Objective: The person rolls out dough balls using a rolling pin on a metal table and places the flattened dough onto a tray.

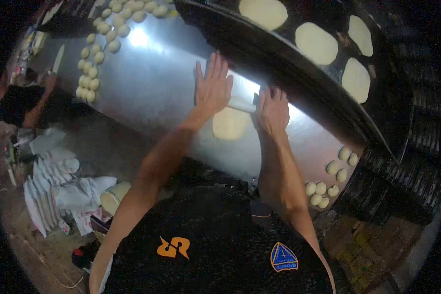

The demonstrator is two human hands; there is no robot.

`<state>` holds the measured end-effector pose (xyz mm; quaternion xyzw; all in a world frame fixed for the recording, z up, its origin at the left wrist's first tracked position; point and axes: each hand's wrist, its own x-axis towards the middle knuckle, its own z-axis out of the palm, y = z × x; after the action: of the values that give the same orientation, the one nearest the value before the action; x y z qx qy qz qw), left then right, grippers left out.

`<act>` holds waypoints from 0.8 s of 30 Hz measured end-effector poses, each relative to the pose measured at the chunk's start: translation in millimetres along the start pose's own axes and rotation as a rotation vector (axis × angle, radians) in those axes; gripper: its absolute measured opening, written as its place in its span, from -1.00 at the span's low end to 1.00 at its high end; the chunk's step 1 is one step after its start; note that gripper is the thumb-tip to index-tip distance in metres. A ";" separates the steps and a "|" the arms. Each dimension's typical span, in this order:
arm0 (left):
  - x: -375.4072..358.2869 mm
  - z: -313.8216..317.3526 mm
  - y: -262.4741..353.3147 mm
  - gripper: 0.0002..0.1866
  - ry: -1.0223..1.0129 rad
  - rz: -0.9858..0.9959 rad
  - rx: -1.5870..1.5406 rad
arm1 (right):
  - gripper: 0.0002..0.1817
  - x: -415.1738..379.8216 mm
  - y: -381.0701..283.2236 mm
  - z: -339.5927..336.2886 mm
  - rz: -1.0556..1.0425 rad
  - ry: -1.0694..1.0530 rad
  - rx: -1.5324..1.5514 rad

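A pale rolling pin (241, 104) lies across the far part of a flattened round of dough (229, 126) on the metal table. My left hand (213, 88) rests over the pin's left end, its fingers stretched out and the thumb apart. At the other end, my right hand (273, 110) has its fingers curled around the pin. Both palms hide the pin's ends, so only its middle shows. The dough's near edge sits between my forearms.
A dark griddle (323, 73) with several flat dough rounds (316, 43) borders the table's far side. Dough balls line the table's left end (89, 81) and right end (320, 188). At far left is another person's arm (39, 105). White bags (83, 193) lie below left.
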<state>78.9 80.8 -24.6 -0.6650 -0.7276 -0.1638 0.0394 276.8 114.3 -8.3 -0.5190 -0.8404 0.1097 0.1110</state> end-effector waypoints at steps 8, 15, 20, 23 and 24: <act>60.2 55.9 -11.5 -0.42 0.079 -0.069 0.222 | -0.77 26.6 21.8 7.9 -0.277 0.046 0.063; 28.2 1.7 1.1 -0.43 0.109 -0.038 0.002 | -0.62 -39.7 -17.8 -18.2 -0.150 0.171 0.051; -136.9 -42.3 11.2 -0.47 -0.149 0.036 -0.034 | -0.60 -166.0 -45.0 5.5 -0.154 0.167 0.205; -179.5 -52.5 16.1 -0.49 -0.119 0.006 -0.061 | -0.58 -182.9 -49.7 -3.2 -0.151 0.073 0.252; -184.3 -50.1 15.5 -0.50 -0.070 0.014 -0.039 | -0.57 -180.3 -47.1 -7.9 -0.172 0.027 0.292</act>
<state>106.7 -108.7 -25.2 -0.6760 -0.7206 -0.1544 0.0023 317.9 -67.4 0.2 -0.4248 -0.8553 0.2136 0.2057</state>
